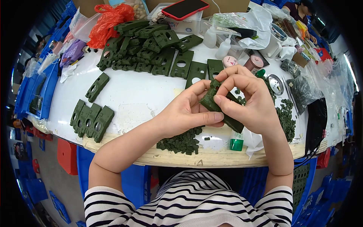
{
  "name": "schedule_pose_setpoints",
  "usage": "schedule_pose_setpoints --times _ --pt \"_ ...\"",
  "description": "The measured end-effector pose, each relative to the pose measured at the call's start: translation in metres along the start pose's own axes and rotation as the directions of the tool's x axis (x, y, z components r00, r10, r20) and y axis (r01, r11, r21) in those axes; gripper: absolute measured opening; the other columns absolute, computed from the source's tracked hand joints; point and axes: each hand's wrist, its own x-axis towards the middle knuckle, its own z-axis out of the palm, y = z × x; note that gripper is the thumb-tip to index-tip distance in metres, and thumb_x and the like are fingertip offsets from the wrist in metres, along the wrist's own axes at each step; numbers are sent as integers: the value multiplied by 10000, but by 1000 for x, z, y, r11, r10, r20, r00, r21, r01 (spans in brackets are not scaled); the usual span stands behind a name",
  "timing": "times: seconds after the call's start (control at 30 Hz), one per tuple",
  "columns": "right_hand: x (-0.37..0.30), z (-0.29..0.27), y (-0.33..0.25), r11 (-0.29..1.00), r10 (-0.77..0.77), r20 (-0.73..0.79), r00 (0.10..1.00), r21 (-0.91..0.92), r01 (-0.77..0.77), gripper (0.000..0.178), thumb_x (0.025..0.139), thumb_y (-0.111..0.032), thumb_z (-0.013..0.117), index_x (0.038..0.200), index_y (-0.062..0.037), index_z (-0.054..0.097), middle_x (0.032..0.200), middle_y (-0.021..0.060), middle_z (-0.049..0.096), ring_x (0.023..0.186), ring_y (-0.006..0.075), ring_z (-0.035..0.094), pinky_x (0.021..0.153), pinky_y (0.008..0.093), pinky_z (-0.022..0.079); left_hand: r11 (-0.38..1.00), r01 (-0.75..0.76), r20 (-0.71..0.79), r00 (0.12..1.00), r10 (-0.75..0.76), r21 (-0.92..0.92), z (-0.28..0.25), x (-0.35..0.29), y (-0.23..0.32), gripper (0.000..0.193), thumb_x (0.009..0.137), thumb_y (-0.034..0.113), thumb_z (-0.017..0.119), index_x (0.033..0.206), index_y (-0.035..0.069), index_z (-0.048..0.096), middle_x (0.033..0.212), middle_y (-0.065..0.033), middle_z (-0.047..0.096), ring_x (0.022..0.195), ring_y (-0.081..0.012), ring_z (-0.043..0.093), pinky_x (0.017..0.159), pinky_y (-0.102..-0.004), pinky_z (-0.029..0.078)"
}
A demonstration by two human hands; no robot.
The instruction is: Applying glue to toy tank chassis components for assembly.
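Above the near part of the table, my left hand (185, 113) holds a dark green plastic toy tank hull (209, 99), tilted, between thumb and fingers. My right hand (252, 101) is closed in a pinch at the hull's upper edge; anything small between its fingertips is hidden. Below my hands lies a heap of tiny green plastic pieces (180, 142). A small bottle with a green end (236, 143) lies beneath my right hand. More hulls with round holes form a short row (92, 120) on the left, and one hull (97, 87) sits apart behind it.
A large pile of green hulls (151, 49) covers the back of the table. Another heap of tiny pieces (286, 120) is at right, near a round metal tin (275, 84). Behind stand white squeeze bottles (224, 48), a red-cased phone (185, 9) and an orange-red plastic bag (107, 23).
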Motion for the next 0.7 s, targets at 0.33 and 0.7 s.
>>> schedule_pose_setpoints --times 0.33,0.7 --pt "-1 0 1 1000 -30 3 1000 -2 30 108 698 -107 689 710 -27 617 953 88 594 874 184 561 831 307 427 1000 -3 4 1000 3 1 2 1 1 641 848 59 671 1375 29 307 1240 -140 518 1104 -234 580 876 -384 560" --pt "-6 -5 -7 996 -68 -14 998 57 68 84 793 -110 683 820 -32 665 967 96 615 924 198 572 851 327 427 999 -31 65 997 33 -23 0 1 6 635 859 61 639 1389 25 291 1195 -130 543 1093 -230 587 858 -391 568"
